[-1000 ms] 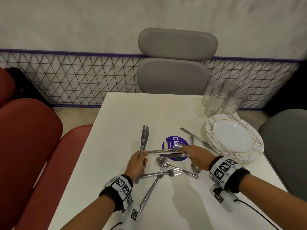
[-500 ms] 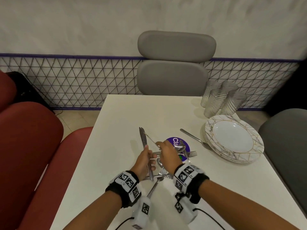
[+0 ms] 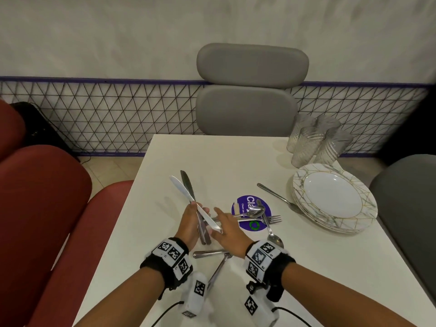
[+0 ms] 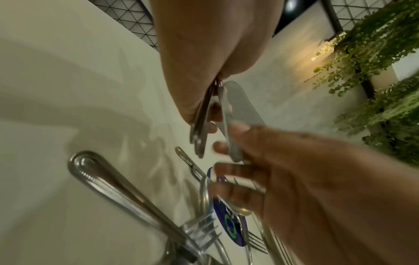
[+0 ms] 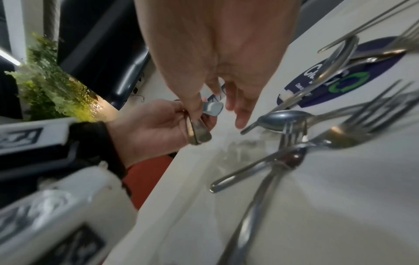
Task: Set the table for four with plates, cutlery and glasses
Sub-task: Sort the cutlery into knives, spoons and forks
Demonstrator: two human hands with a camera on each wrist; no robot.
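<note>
My left hand [image 3: 192,223] grips a bundle of table knives [image 3: 187,187] by the handles, blades pointing up and away over the white table [image 3: 212,159]. One bright knife [image 3: 181,191] lies across the bundle. My right hand [image 3: 224,228] pinches its handle end [image 4: 233,147] between thumb and fingers, right beside the left hand. Loose forks and spoons [image 3: 257,218] lie crossed on a round blue sticker [image 3: 245,204] just right of my hands. A stack of white plates [image 3: 332,197] sits at the right edge, with several ribbed glasses [image 3: 316,142] behind it.
One more fork [image 3: 276,195] lies with its head under the plates' rim. A spoon [image 3: 273,237] and further cutlery handles [image 3: 207,253] lie near my right wrist. A grey chair [image 3: 250,90] stands at the far end, another grey seat [image 3: 405,197] at right, red seats [image 3: 42,208] at left.
My right hand lifted a knife from the pile on the sticker and carried it left to the bundle in my left hand. The left hand's knives tilted slightly left.
</note>
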